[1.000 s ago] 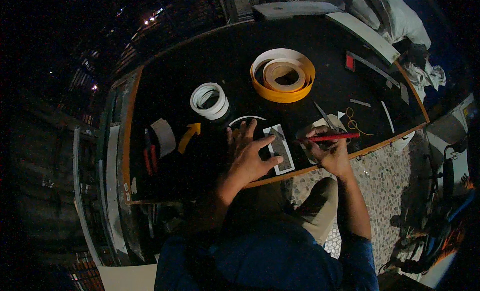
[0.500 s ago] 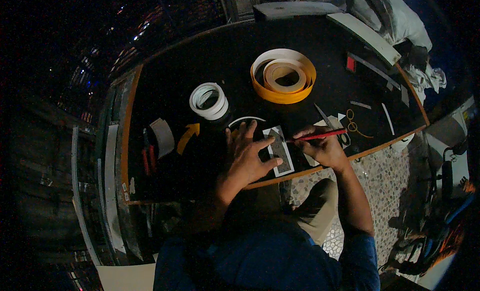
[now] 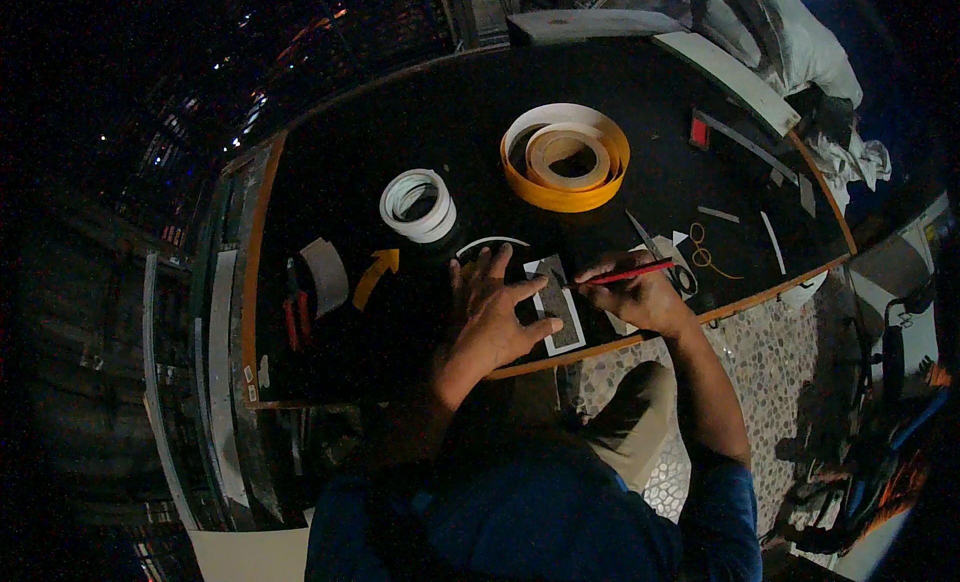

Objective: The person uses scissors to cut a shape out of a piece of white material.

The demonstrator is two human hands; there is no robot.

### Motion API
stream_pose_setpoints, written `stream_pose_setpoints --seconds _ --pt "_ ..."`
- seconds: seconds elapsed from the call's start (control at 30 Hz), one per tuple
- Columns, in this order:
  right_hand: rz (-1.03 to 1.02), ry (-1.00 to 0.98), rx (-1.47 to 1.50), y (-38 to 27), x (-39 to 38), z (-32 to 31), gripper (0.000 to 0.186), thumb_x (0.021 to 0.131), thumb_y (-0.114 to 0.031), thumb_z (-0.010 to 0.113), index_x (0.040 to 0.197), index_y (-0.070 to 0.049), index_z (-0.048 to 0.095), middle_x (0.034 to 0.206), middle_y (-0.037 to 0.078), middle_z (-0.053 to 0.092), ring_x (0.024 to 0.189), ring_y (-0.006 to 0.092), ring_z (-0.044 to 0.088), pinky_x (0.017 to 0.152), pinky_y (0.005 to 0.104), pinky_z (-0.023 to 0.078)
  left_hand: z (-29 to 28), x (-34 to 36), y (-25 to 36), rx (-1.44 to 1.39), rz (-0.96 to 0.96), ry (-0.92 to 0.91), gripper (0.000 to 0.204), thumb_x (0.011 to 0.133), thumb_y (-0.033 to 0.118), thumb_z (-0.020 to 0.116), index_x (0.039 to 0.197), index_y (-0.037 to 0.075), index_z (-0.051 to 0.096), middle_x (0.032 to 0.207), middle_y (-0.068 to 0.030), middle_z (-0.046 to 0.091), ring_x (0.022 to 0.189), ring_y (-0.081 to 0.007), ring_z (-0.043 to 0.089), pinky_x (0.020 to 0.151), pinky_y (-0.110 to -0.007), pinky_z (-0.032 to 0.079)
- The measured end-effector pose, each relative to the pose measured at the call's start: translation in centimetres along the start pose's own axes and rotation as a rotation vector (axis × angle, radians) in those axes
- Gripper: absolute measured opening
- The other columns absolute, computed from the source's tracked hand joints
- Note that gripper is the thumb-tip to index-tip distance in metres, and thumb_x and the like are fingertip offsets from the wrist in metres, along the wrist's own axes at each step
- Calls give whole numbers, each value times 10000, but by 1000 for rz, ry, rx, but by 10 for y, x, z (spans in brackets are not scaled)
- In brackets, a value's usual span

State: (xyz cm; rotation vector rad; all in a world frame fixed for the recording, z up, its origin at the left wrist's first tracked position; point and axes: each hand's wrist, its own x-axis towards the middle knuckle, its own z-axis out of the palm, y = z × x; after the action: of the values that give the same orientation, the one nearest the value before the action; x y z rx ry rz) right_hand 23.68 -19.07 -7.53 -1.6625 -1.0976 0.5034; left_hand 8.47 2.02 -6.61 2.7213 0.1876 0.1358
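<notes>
My left hand (image 3: 497, 317) lies with fingers spread on the dark tabletop, its thumb and forefinger pressing a dark grey strip (image 3: 565, 327) that lies over a white rectangular sheet (image 3: 569, 350). A red pencil (image 3: 640, 271) is pinched in my right hand (image 3: 638, 300), slanting over its fingers. The pencil's point is at the right edge of the grey strip; whether it touches is too small to tell. Beyond my left fingers lies a thin white curved strip (image 3: 490, 241). Scissors (image 3: 657, 244) rest just beyond my right hand, near a pale paper piece (image 3: 622, 323) partly under it.
Farther out stand a yellow tape roll (image 3: 570, 197) and white tape rolls (image 3: 432, 225). At left are an orange arrow piece (image 3: 375, 277), a curved pale piece (image 3: 325, 275) and red-handled pliers (image 3: 297, 317). Wire loops (image 3: 703, 244) and a red-ended cutter (image 3: 699, 132) lie at right.
My right hand and the red pencil have shifted slightly left, toward the grey strip. My left hand keeps its place with fingers spread.
</notes>
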Motion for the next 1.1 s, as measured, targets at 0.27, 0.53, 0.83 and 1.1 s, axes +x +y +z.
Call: stream_pose_setpoints --seconds 0.27,0.53,0.83,1.1 --pt "57 3 54 -4 2 0 256 850 76 721 1090 -13 732 1048 119 740 966 215 727 870 326 582 0 1 -1 -5 -4 3 632 754 550 837 1286 221 743 1589 -267 379 1502 -475 288 1227 -696 53" --pt "-127 6 -108 5 1 -3 239 832 -13 750 1066 -56 733 996 103 742 946 219 714 833 354 569 1 0 -1 -6 -1 -3 608 788 543 823 1300 229 733 1605 -260 357 1511 -479 273 1238 -680 54" --pt "-82 48 -45 5 -4 0 241 841 -28 754 1079 -58 738 978 116 759 915 237 724 835 367 573 0 0 -1 -10 2 -22 611 790 544 820 1297 213 736 1606 -269 347 1508 -488 269 1234 -682 68" --pt "-46 27 -70 5 -5 -2 246 843 -2 746 1082 -60 743 995 106 760 936 211 716 854 352 571 0 -1 -2 -13 14 7 606 775 543 828 1278 215 747 1588 -273 371 1495 -491 291 1229 -690 77"
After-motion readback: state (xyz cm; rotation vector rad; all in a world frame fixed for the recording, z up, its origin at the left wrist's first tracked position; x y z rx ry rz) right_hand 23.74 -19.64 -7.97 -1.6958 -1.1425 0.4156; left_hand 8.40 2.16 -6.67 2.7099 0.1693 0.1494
